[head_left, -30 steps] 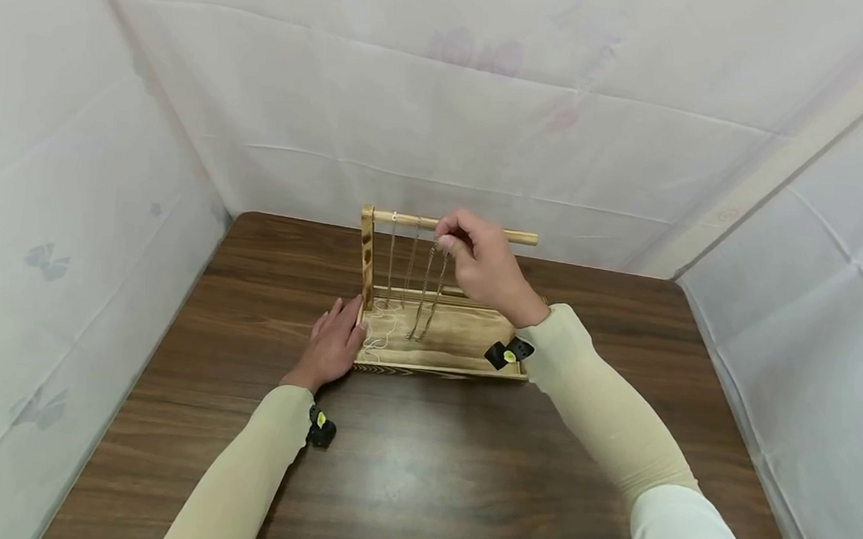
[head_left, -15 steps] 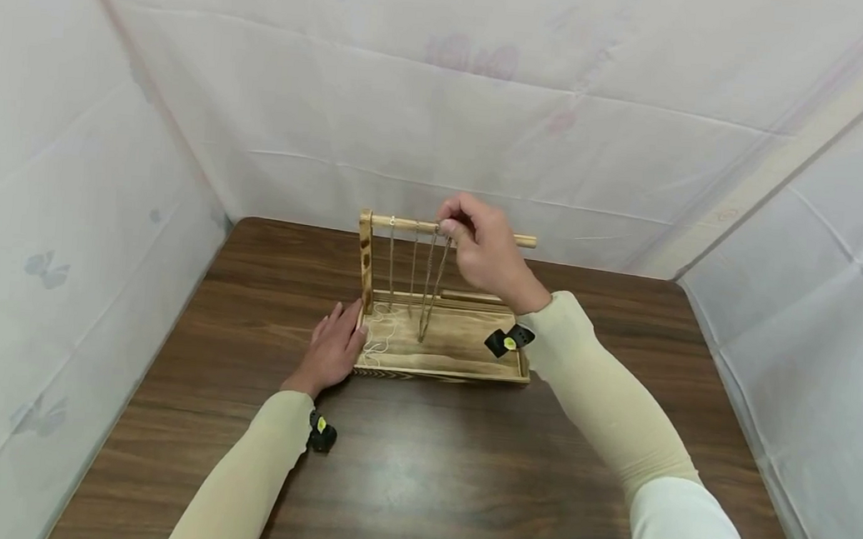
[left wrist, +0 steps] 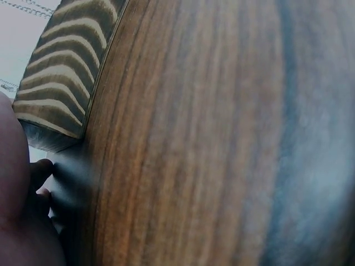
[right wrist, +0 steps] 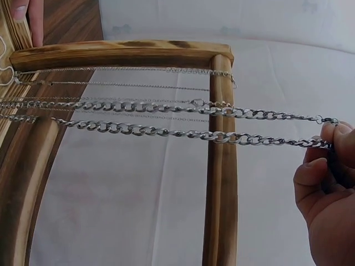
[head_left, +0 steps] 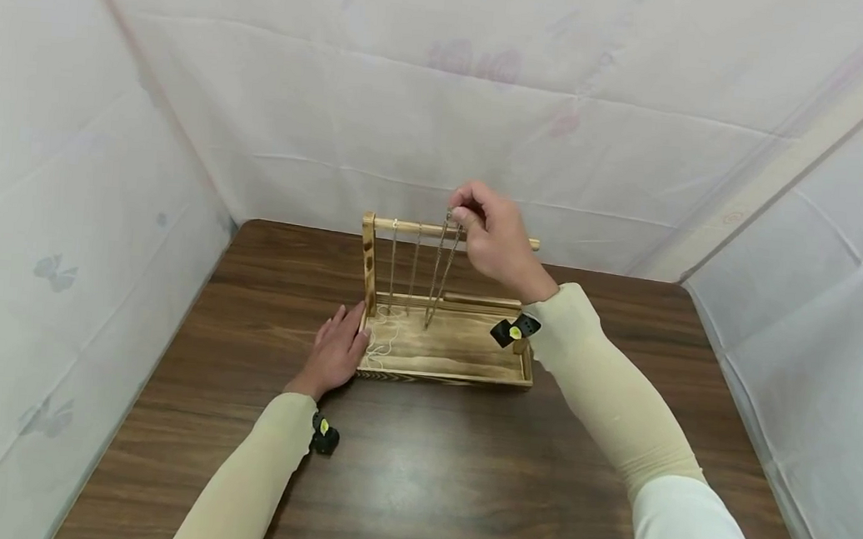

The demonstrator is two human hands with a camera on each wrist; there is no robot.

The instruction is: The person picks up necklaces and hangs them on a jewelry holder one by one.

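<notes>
- The left hand (head_left: 335, 353) is laid with relaxed, nearly straight fingers on the table (head_left: 417, 469) against the left end of the wooden stand (head_left: 443, 362), gripping nothing; should that bracing be lost, the stand could well be dragged or tipped.
- A thin chain (head_left: 392, 262) is seen hung on the crossbar (head_left: 412, 226) beside the left post (head_left: 367, 261), with another fine one just to its right; these could be snagged and pulled askew by the heavier chain.
- The stand's shallow tray is shown holding a pale cord (head_left: 380, 343) coiled in its left corner, the hanging chains' lower ends reaching down to it; the rest of the tray floor shows bare wood.
- The silver curb chain (right wrist: 166, 119) is pinched at its top end by the right hand (head_left: 495, 241), thumb and fingers curled round it just above the crossbar's right half; its two strands are stretched taut down to the tray, and a loosened pinch would likely drop it in a heap.
</notes>
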